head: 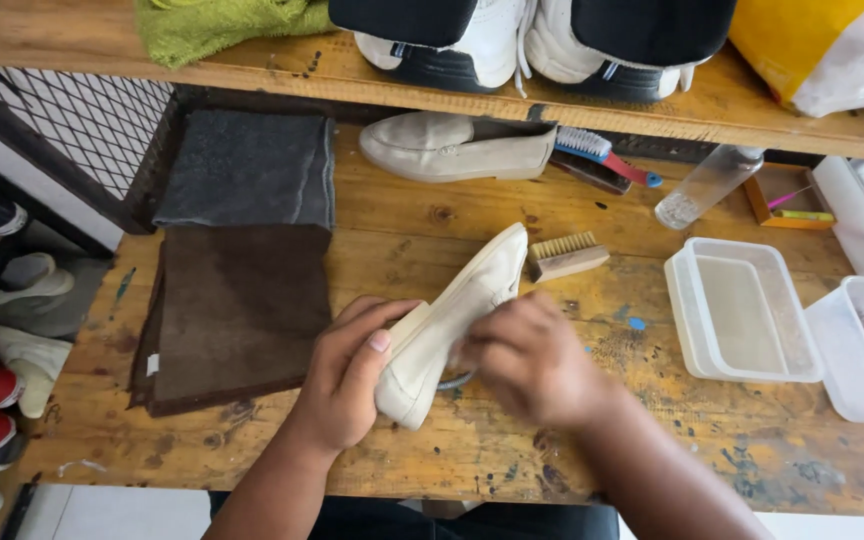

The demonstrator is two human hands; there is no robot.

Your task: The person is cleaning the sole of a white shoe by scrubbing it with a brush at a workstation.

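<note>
My left hand [347, 375] grips the heel end of a cream slip-on shoe [457, 315], held on its side just above the wooden workbench [412, 240]. Against the shoe's side rests my right hand [532, 360], blurred, fingers closed on something small with a grey-blue edge showing beneath; I cannot tell what it is. The matching cream shoe [452, 148] lies on its side at the back of the bench.
A wooden brush [564, 255] lies just past the shoe's toe. Dark cloths [237, 300] cover the bench's left. Clear tubs [742, 310] stand right, a bottle [702, 185] and blue-red brush [602, 152] behind. White-black sneakers [512, 45] and a green towel [222, 22] sit on the shelf above.
</note>
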